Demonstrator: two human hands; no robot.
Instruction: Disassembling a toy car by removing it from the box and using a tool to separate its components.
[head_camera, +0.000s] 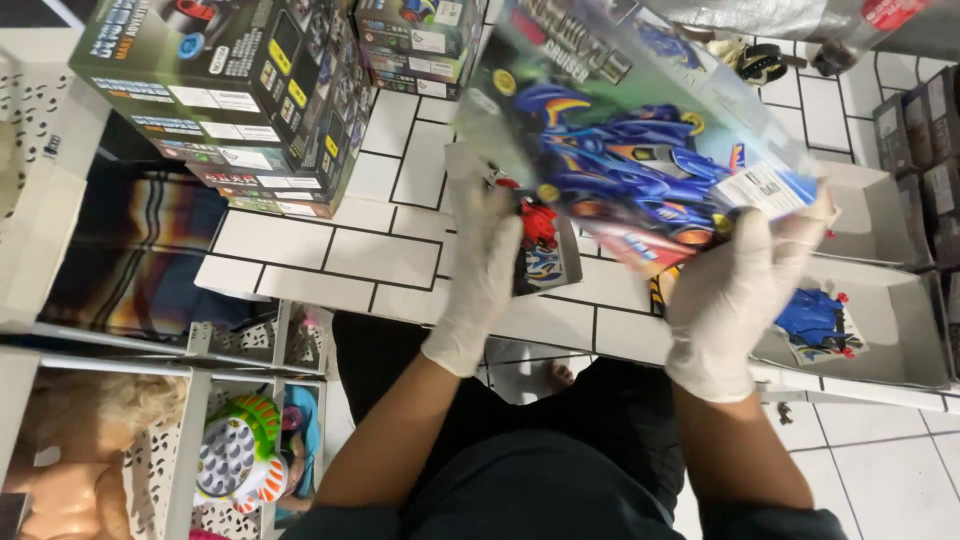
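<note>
Toy car box (640, 150): a flat carton printed with a blue racing car, held up in the air over the white tiled floor (380, 250), tilted so its printed face turns toward the camera – it looks raised for a look at the front.
Left hand (482, 270): in a white glove, its grip closed on the box's near-left edge, fingers curled up behind the corner; it seems to steady that side while the box is tipped.
Right hand (735, 285): also gloved, its grip clamped on the box's near-right corner, thumb on the face just beside a white label (765, 188).
Box against the grips: it spans the gap between both hands and rises away from them toward the far side – most of it lies beyond the fingers.
Below the box: a smaller red-and-blue toy pack (540, 250) lies on the floor, partly hidden by the left hand.
Right side: an open grey tray (900, 340) on the floor with a blue toy car (815, 320) in it.
Far left: a stack of green toy boxes (250, 90).
Near left: a white rack (190, 400) with a doll (70, 440) and a toy telephone (240, 455).
</note>
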